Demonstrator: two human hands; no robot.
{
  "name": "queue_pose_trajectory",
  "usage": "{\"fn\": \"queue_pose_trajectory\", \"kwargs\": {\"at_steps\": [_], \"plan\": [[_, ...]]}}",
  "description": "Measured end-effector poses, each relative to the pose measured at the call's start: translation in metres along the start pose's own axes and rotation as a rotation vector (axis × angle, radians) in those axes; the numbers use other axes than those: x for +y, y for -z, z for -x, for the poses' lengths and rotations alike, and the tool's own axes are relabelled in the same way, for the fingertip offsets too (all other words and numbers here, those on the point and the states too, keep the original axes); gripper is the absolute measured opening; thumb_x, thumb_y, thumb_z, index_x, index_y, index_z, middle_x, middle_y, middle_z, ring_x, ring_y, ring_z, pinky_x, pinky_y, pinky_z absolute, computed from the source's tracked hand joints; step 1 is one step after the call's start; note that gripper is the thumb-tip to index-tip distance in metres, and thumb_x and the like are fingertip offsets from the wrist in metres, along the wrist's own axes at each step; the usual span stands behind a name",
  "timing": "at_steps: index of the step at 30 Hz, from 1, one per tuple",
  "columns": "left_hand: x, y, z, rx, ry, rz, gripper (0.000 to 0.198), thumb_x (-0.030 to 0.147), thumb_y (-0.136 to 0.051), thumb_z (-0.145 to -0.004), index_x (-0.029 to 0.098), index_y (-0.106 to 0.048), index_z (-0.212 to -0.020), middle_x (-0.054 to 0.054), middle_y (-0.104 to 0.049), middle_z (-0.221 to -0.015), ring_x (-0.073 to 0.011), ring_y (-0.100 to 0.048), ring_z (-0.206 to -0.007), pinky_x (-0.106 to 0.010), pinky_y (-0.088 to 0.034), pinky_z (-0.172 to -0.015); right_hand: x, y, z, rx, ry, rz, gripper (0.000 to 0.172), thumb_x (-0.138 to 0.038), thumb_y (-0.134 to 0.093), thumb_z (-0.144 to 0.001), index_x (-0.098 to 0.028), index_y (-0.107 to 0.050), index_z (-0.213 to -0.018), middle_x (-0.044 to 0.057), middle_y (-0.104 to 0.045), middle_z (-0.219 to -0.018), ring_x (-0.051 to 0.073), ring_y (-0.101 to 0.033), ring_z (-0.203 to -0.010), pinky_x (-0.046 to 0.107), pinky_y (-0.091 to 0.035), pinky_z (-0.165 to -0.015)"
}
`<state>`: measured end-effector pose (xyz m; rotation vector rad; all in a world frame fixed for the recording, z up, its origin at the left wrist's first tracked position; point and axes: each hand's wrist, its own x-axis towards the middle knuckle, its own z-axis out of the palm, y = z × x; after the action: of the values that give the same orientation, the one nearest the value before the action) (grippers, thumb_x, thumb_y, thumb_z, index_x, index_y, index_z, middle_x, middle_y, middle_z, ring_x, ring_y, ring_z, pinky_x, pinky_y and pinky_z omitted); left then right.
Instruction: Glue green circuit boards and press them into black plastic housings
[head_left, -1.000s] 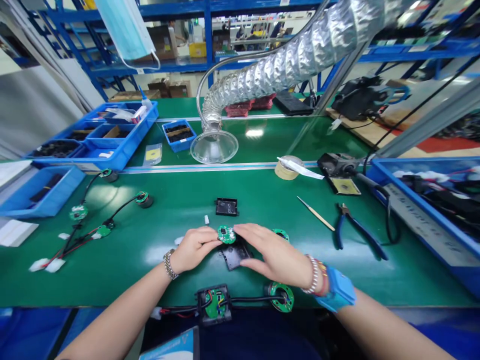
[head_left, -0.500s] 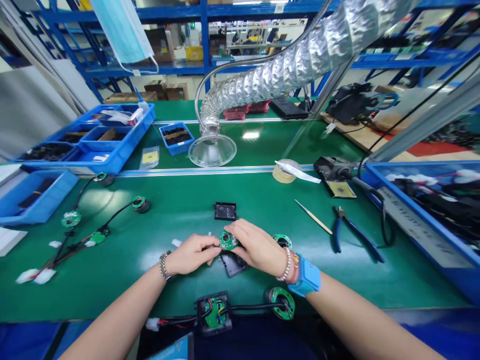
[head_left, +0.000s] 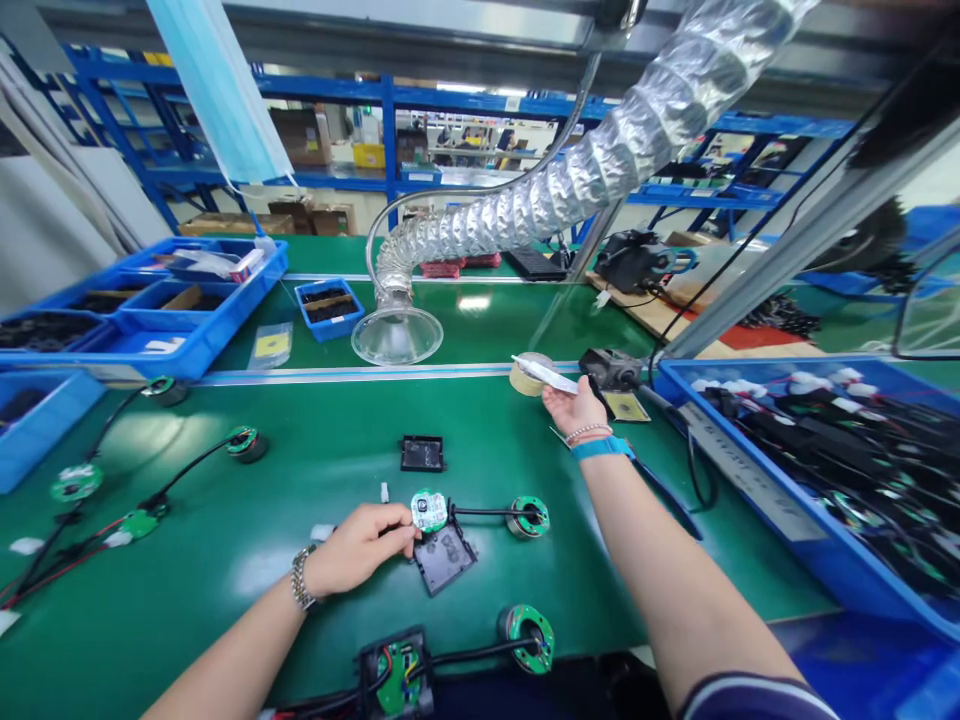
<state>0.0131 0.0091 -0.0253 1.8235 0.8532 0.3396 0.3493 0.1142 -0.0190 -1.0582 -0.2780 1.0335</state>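
Observation:
My left hand (head_left: 367, 548) pinches the edge of a small round green circuit board (head_left: 429, 510). A black cable runs from the board to a round part with a green board ring (head_left: 529, 517) on the right. Beneath the board lies an open black plastic case half (head_left: 446, 560), tilted on the mat. Farther back is a second black case half (head_left: 421, 453). My right hand (head_left: 577, 408) is stretched forward, its fingers closed around the right end of a slim white tube (head_left: 547, 374). That tube rests across a tape roll (head_left: 527, 380).
Near the front edge sits a black case with wired board (head_left: 397, 675). Pliers (head_left: 667, 490) lie partly behind my right forearm. A blue bin of cables (head_left: 757, 470) stands right, blue trays (head_left: 187, 310) left. A fume extraction hood (head_left: 397, 335) hangs over the bench.
My right hand has left the circuit board and moved forward and right to the white tube. My left hand still holds the board. The view has shifted slightly right and up.

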Motion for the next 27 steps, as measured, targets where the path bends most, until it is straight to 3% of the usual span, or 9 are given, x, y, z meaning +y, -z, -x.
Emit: {"fn": "queue_pose_trajectory", "kwargs": {"at_steps": [4, 8, 12, 16, 18, 24, 27], "plan": [[-0.002, -0.002, 0.001, 0.029, -0.003, -0.021, 0.031, 0.032, -0.038, -0.086, 0.014, -0.054, -0.066, 0.000, -0.057, -0.067, -0.0118, -0.049, -0.065, -0.021, -0.038, -0.064, -0.006, -0.010, 0.012, 0.068, 0.052, -0.123, 0.035, -0.036, -0.025, -0.095, -0.015, -0.045, -0.075, -0.001, -0.054, -0.059, 0.008, -0.054, -0.049, 0.017, -0.049, -0.044], [-0.001, -0.002, 0.003, 0.042, -0.018, -0.022, 0.030, 0.030, -0.040, -0.085, 0.014, -0.054, -0.065, 0.000, -0.056, -0.065, -0.0115, -0.048, -0.064, -0.020, -0.038, -0.062, -0.017, -0.010, 0.047, 0.024, 0.106, -0.218, 0.038, -0.044, -0.028, -0.093, -0.017, -0.049, -0.077, -0.003, -0.057, -0.059, 0.007, -0.054, -0.048, 0.015, -0.048, -0.043], [-0.002, -0.003, 0.005, 0.037, -0.030, 0.000, 0.029, 0.029, -0.040, -0.085, 0.014, -0.055, -0.066, 0.000, -0.056, -0.065, -0.0113, -0.047, -0.063, -0.019, -0.037, -0.060, -0.012, -0.009, 0.100, -0.172, -0.002, -0.033, 0.035, -0.045, -0.041, -0.088, -0.014, -0.054, -0.076, 0.000, -0.059, -0.060, 0.008, -0.054, -0.045, 0.016, -0.048, -0.040], [-0.002, -0.005, 0.007, 0.051, -0.063, -0.014, 0.027, 0.028, -0.041, -0.084, 0.014, -0.056, -0.066, 0.001, -0.053, -0.061, -0.0102, -0.044, -0.058, -0.019, -0.034, -0.055, 0.008, -0.007, 0.156, -0.437, -0.020, 0.237, 0.046, -0.056, -0.045, -0.082, -0.013, -0.059, -0.075, 0.001, -0.057, -0.050, 0.011, -0.053, -0.040, 0.020, -0.046, -0.036], [-0.001, -0.006, 0.008, 0.071, -0.083, -0.027, 0.026, 0.027, -0.041, -0.084, 0.014, -0.055, -0.066, 0.001, -0.052, -0.060, -0.0097, -0.042, -0.056, -0.019, -0.033, -0.053, 0.017, -0.004, 0.177, -0.509, -0.026, 0.382, 0.048, -0.057, -0.043, -0.082, -0.012, -0.060, -0.077, 0.002, -0.055, -0.046, 0.012, -0.051, -0.037, 0.023, -0.045, -0.035], [0.005, -0.008, 0.010, 0.095, -0.147, -0.052, 0.022, 0.024, -0.042, -0.083, 0.014, -0.055, -0.067, 0.002, -0.052, -0.059, -0.0091, -0.043, -0.055, -0.018, -0.034, -0.054, 0.028, 0.014, 0.199, -0.579, 0.389, 0.696, 0.044, -0.051, -0.037, -0.087, -0.015, -0.062, -0.091, 0.004, -0.061, -0.060, 0.017, -0.057, -0.048, 0.031, -0.049, -0.048], [0.007, -0.008, 0.010, 0.096, -0.161, -0.050, 0.023, 0.023, -0.041, -0.083, 0.015, -0.053, -0.065, 0.002, -0.050, -0.057, -0.0088, -0.042, -0.054, -0.018, -0.033, -0.053, 0.030, 0.021, 0.201, -0.570, 0.687, 0.914, 0.039, -0.044, -0.036, -0.089, -0.018, -0.064, -0.091, 0.006, -0.064, -0.071, 0.018, -0.059, -0.056, 0.033, -0.048, -0.055]]}}
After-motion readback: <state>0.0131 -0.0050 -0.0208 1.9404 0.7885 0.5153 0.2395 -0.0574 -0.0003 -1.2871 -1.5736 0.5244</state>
